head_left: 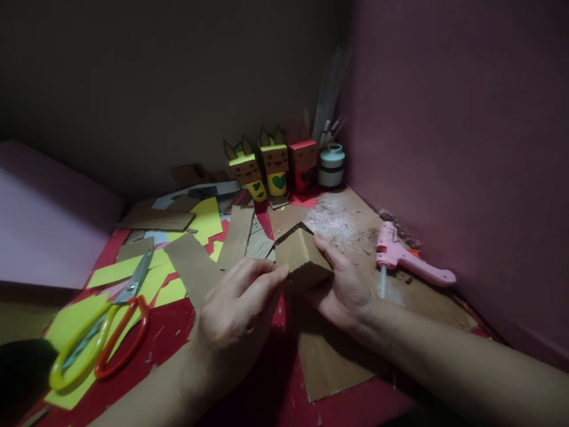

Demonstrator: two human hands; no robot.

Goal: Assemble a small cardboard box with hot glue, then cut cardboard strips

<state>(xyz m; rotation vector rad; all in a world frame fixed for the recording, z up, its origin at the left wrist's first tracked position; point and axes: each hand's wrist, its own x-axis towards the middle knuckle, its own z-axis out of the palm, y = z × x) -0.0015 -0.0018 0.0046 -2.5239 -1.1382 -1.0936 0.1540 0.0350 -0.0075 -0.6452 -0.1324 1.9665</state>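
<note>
A small cardboard box [299, 249], folded from brown card with dark upper edges, is held between both hands above the table. My left hand [240, 302] is closed, its thumb and fingertips pinching the near left corner of the box. My right hand [344, 284] supports the box from below and along its right side, with the thumb against the upper right edge. The fingers under the box are partly hidden. Beneath my hands lies a flat piece of cardboard [329, 362] on the red tabletop [262, 391].
Scissors [118, 326] with yellow and red handles rest on yellow paper scraps [80, 314] at left. A pink glue gun [400, 255] lies right, near the wall. Several cardboard strips [189, 267], three box-headed paper figures [274, 160] and a teal-and-white pot [332, 166] stand or lie farther back.
</note>
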